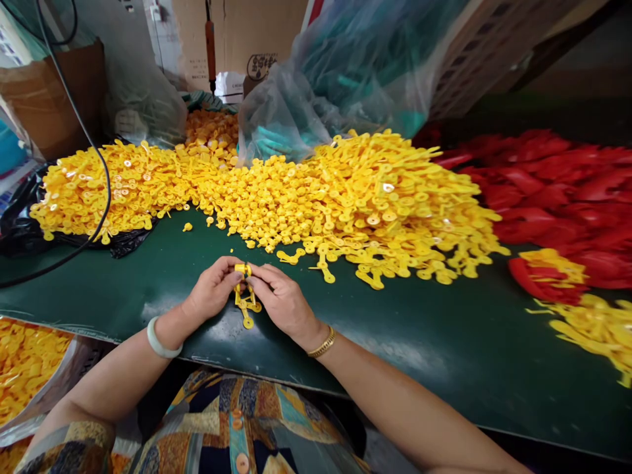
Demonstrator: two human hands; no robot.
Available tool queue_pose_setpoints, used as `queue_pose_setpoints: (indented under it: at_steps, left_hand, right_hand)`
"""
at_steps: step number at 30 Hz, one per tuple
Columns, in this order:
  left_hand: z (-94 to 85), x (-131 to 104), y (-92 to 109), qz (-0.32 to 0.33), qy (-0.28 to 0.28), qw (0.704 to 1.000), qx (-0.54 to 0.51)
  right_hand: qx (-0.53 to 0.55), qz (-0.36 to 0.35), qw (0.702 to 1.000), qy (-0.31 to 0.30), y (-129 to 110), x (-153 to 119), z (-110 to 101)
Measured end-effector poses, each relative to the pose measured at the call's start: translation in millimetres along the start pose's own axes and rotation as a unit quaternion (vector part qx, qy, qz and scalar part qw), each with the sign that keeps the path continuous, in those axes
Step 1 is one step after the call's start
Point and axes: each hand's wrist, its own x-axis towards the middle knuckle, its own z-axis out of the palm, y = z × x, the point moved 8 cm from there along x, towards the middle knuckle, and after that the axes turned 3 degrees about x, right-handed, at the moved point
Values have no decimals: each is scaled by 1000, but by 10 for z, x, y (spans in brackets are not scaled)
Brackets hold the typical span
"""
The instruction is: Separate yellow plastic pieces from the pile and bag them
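Observation:
Close to the table's front edge, my left hand (214, 288) and my right hand (284, 299) meet around a small yellow plastic assembly (245, 301). Both hands pinch its upper part between thumb and fingers. Its lower part, with flat round-ended links, hangs down between them. Beyond the hands lies a heap of small yellow knobs (269, 201). Long yellow link pieces (395, 210) are piled to the right of it, and more yellow parts (123, 187) are heaped at the left.
Red plastic parts (567, 191) cover the far right of the green table (395, 336). A black cable (106, 178) loops over the left heap. An orange screwdriver (210, 52) hangs at the back near a clear plastic bag (340, 85). A sack of yellow parts (29, 368) stands lower left.

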Motion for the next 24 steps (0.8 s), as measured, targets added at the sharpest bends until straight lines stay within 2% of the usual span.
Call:
queue_pose_setpoints:
  at_steps: [5, 8, 14, 19, 24]
  left_hand:
    - [-57, -51, 101, 54, 45, 987, 142]
    - [-56, -74, 150, 70, 45, 982, 171]
    - [48, -80, 72, 39, -17, 999, 32]
    - [17, -99, 124, 69, 1, 988, 136]
    - [5, -132, 230, 96, 23, 976, 196]
  right_hand:
    - [-93, -52, 994, 16, -25, -65, 91]
    - [-115, -68, 991, 12, -41, -81, 107]
    - [-34, -41, 999, 4, -115, -20, -72]
    - [40, 16, 999, -12, -80, 24, -128]
    - [42, 8, 999, 23, -42, -19, -84]
